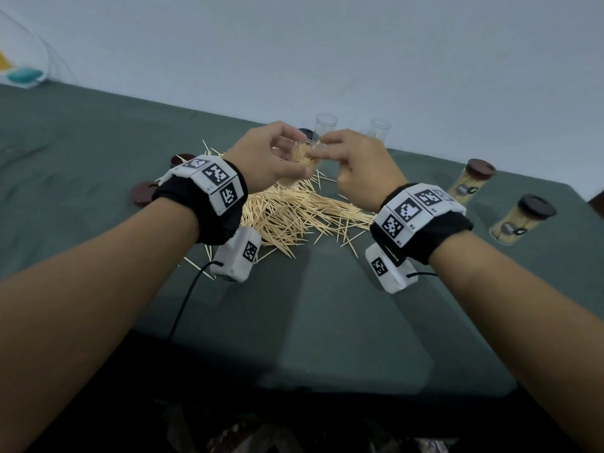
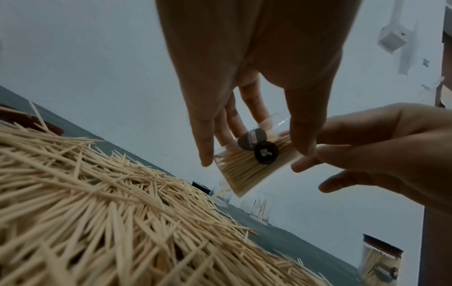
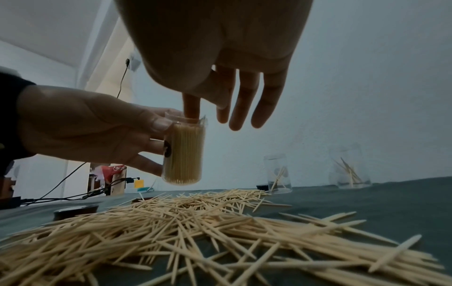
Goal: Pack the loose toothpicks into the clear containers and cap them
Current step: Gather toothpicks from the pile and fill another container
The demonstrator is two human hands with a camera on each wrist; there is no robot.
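- The left hand (image 1: 264, 155) grips a nearly full clear container (image 3: 184, 151), lifted above the toothpick pile (image 1: 294, 214) on the table (image 1: 98, 132).
- The right hand (image 1: 359, 165) holds nothing, fingers relaxed, its forefinger (image 3: 191, 105) dipped into the container's mouth.
- Best to keep the container upright and tamp gently, levelling the tips below the rim before capping.
- Loose caps (image 1: 143, 192) lie near the pile.

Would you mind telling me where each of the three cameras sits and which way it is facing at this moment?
Head: worn on the head, looking forward and down at the green table; both forearms, left hand and right hand show.
Left wrist: under the left hand, looking along its fingers at the held container; the right hand enters from the right.
Right wrist: under the right hand, low above the toothpick pile; the left hand shows gripping the container.
Shared: all three see the container and the pile.
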